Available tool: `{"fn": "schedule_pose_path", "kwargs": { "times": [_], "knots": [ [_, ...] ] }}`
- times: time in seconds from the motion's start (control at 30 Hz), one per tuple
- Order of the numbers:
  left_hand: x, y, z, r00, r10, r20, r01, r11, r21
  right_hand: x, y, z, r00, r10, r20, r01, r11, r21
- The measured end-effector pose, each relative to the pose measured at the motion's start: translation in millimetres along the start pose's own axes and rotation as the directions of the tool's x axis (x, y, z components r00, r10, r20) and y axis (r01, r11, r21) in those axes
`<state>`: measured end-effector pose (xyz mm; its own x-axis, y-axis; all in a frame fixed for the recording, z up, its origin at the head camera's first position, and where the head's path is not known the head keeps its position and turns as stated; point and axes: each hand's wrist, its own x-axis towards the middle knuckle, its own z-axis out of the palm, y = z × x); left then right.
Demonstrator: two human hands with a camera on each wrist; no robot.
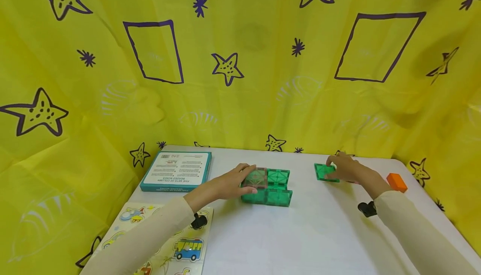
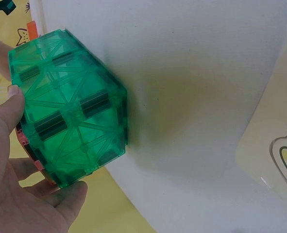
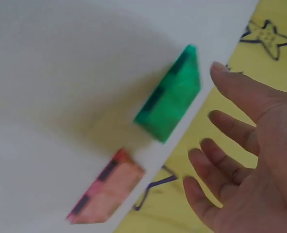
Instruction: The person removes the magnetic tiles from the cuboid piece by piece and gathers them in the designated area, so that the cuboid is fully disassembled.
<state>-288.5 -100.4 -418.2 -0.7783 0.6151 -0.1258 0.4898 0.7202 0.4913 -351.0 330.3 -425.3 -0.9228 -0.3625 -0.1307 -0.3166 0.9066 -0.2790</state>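
Observation:
My left hand (image 1: 234,184) grips the left end of a block of translucent green magnetic tiles (image 1: 279,198) on the white table. Its thumb and fingers span the near and far sides, where a pinkish-red tile (image 1: 256,177) overlaps the green. In the left wrist view, the green magnetic tiles (image 2: 77,114) join edge to edge, with a red edge (image 2: 23,138) showing beside the palm. Over at the right, my right hand (image 3: 252,141) has its fingers spread and holds nothing. It is close to a loose green tile (image 3: 175,97) and a pink tile (image 3: 109,187), both blurred.
A teal-edged box (image 1: 176,170) lies on the left of the table, behind a picture puzzle board (image 1: 158,225). An orange block (image 1: 396,182) sits near the right edge. Yellow patterned cloth (image 1: 240,108) hangs behind the table and along its sides.

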Motion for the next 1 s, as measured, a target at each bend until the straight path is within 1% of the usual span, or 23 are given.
{"fn": "schedule_pose_path", "kwargs": {
  "times": [0.07,0.13,0.23,0.33,0.43,0.53,0.67,0.73,0.8,0.9,1.0],
  "knots": [
    [-0.3,-0.5,0.3,1.000,-0.003,0.002,0.003,1.000,0.000,0.2,-14,-2,0.999,-0.046,-0.023,0.047,0.997,0.063],
    [-0.4,-0.8,0.5,1.000,-0.005,0.005,0.005,1.000,-0.003,-1.0,-33,-5,0.994,-0.089,-0.063,0.095,0.990,0.100],
    [-0.3,-0.8,0.4,1.000,-0.005,0.007,0.005,1.000,0.002,-3.1,-63,-7,0.982,-0.118,-0.148,0.137,0.983,0.121],
    [0.1,-0.7,0.2,1.000,-0.004,0.008,0.004,1.000,0.009,-6.1,-90,-5,0.965,-0.151,-0.212,0.182,0.975,0.131],
    [0.8,-0.5,-0.2,1.000,-0.002,0.007,0.002,1.000,0.011,-10.2,-111,1,0.951,-0.219,-0.221,0.254,0.957,0.144],
    [1.2,-0.4,-0.7,1.000,-0.004,0.007,0.004,1.000,0.010,-17.2,-129,11,0.926,-0.321,-0.196,0.346,0.932,0.107],
    [0.6,0.2,-1.1,1.000,-0.007,0.007,0.007,1.000,0.008,-26.9,-141,30,0.880,-0.449,-0.151,0.455,0.890,0.004],
    [0.6,0.5,-1.1,1.000,-0.001,0.006,0.001,1.000,0.011,-30.5,-144,38,0.859,-0.491,-0.145,0.489,0.871,-0.053],
    [0.6,0.7,-1.1,1.000,0.002,0.007,-0.002,1.000,0.015,-33.2,-145,46,0.840,-0.520,-0.156,0.507,0.854,-0.117],
    [0.7,0.5,-1.3,1.000,0.003,0.007,-0.004,1.000,0.020,-34.9,-145,55,0.823,-0.542,-0.171,0.513,0.838,-0.188],
    [0.9,0.7,-1.0,1.000,0.001,0.010,-0.001,1.000,0.019,-36.2,-144,61,0.814,-0.554,-0.174,0.518,0.828,-0.215]
  ]
}}
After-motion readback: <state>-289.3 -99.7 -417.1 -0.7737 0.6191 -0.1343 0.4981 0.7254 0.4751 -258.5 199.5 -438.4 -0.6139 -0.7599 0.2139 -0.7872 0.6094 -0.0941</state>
